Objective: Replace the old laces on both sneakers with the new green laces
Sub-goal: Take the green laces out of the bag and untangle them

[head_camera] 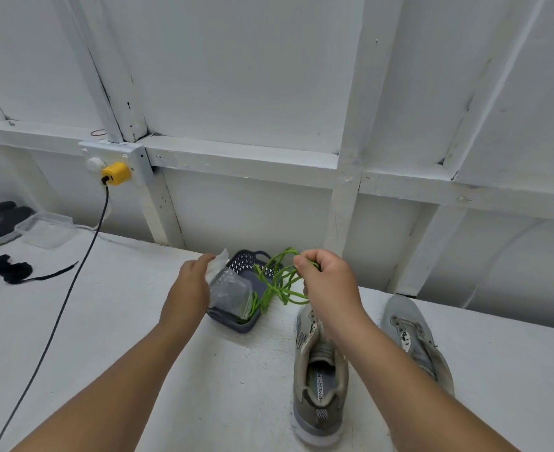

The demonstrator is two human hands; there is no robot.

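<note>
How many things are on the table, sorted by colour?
Grey: 2, left sneaker, right sneaker
Green: 1, bundle of green laces
Black: 2, old laces, cable
Dark blue: 1, basket
Clear: 2, packet, container
Total: 8

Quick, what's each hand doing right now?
Left hand: grips the clear plastic packet.
Right hand: grips the green laces.

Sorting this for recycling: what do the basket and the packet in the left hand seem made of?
The basket looks like moulded dark plastic, matt, with a lattice wall. The packet in the left hand looks like thin clear plastic film, glossy and crinkled, with a white top that may be paper.
</note>
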